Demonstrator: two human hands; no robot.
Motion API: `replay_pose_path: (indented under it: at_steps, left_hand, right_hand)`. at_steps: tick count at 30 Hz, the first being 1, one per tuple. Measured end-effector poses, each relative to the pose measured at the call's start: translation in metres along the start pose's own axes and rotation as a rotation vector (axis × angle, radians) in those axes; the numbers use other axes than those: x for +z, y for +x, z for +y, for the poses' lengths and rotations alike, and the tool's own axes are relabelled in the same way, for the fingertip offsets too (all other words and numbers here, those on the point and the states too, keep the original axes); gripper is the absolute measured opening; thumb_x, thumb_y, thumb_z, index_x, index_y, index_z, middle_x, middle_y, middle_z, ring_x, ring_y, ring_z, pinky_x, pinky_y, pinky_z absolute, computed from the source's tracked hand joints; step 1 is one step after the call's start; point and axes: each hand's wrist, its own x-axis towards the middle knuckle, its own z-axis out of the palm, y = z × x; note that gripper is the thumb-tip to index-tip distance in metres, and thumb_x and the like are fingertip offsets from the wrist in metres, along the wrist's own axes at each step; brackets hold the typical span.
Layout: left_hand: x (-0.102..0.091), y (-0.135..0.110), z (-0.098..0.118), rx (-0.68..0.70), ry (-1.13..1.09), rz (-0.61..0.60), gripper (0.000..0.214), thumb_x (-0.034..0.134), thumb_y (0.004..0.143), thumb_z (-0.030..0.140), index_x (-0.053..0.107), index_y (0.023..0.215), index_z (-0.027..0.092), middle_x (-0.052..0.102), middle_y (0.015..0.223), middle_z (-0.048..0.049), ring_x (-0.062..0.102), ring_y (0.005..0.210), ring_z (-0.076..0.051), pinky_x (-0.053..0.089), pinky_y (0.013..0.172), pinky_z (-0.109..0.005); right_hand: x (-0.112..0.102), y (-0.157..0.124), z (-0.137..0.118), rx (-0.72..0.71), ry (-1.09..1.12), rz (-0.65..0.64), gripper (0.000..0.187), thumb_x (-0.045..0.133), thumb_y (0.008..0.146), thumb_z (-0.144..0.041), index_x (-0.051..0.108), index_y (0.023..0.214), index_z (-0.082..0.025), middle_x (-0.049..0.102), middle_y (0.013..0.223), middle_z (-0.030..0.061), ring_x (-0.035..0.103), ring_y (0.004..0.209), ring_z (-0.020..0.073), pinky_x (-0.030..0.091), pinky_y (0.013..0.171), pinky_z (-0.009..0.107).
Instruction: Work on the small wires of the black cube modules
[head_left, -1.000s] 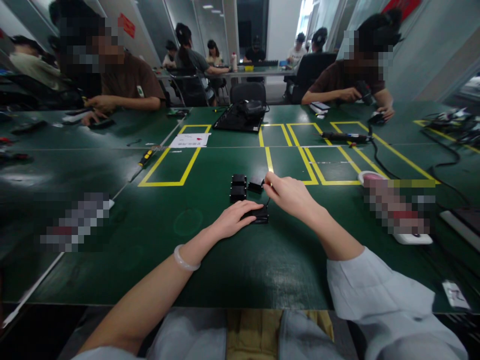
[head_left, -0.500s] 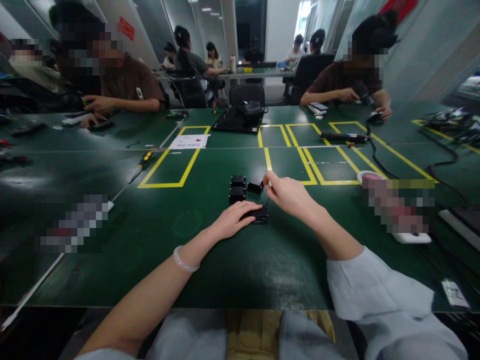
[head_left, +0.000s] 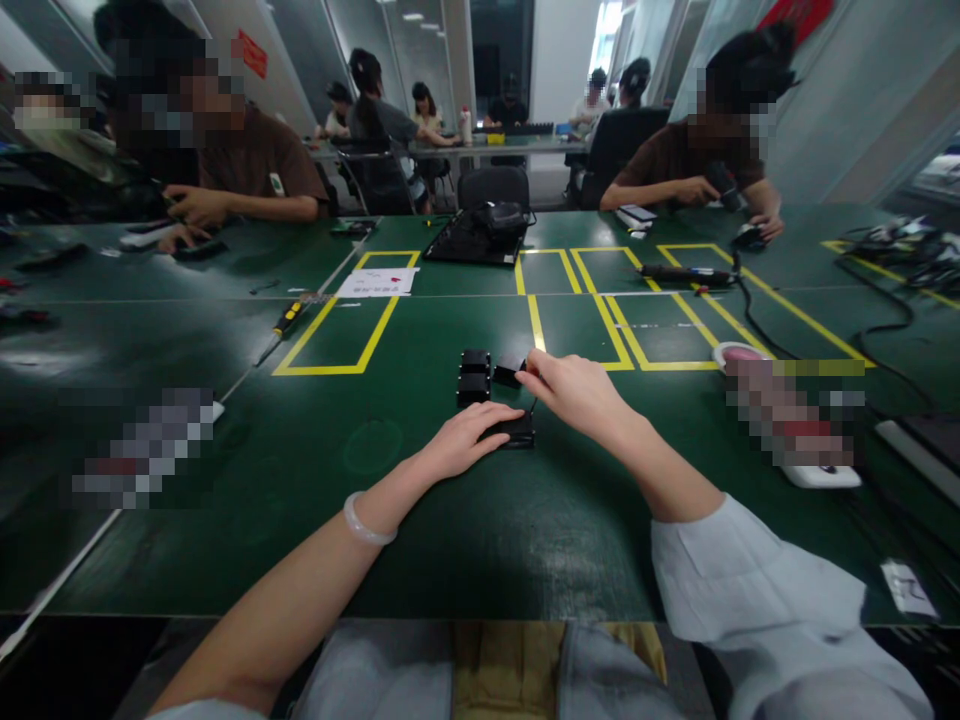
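My left hand [head_left: 469, 440] holds a flat black block [head_left: 517, 430] against the table, with fingers over its top and thumb along its near side. Above the block's right end, my right hand [head_left: 574, 390] pinches a thin dark rod-like tool [head_left: 534, 405], whose lower end meets the top of the block. The fingers cover most of this tool, so its exact kind is hidden. Just beyond my left fingers stand two black box-shaped pieces [head_left: 474, 375] in a row. Another black box [head_left: 510, 371] lies at an angle right beside my right fingertips.
A yellow-and-black screwdriver [head_left: 291, 316] lies left on the green table [head_left: 450, 550]. Phones lie at left [head_left: 161, 435] and right [head_left: 787, 415]. Farther back are a paper sheet [head_left: 379, 282], a black electric screwdriver [head_left: 686, 274] with its cable, and a black panel [head_left: 472, 240]. Two co-workers sit opposite.
My right hand has turned and dipped slightly, its fingertips shifting a little left and down around the thin tool. My left hand and the block stay in place.
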Motion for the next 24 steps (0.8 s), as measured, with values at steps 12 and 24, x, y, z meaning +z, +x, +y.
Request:
replay_pose_path:
  at_steps: [12, 24]
  left_hand:
    - [0.0001, -0.0005, 0.0001, 0.001, 0.005, -0.006, 0.038, 0.046, 0.1, 0.032, 0.048, 0.138, 0.028, 0.056, 0.133, -0.0051, 0.05, 0.124, -0.022, 0.04, 0.107, -0.039]
    - [0.0024, 0.0, -0.0023, 0.012, 0.001, 0.011, 0.038, 0.046, 0.1, 0.033, 0.048, 0.137, 0.028, 0.056, 0.133, -0.0051, 0.05, 0.124, -0.021, 0.038, 0.109, -0.039]
  right_hand:
    - [0.0011, -0.0023, -0.0023, -0.012, 0.023, 0.032, 0.028, 0.031, 0.096, -0.03, 0.052, 0.111, -0.021, 0.069, 0.081, 0.0046, 0.059, 0.066, 0.0166, 0.019, 0.053, 0.028]
    - [0.0022, -0.001, -0.0023, -0.011, 0.035, 0.017, 0.031, 0.032, 0.098, -0.045, 0.052, 0.104, -0.022, 0.069, 0.083, 0.0036, 0.063, 0.071, 0.0191, 0.023, 0.054, 0.027]
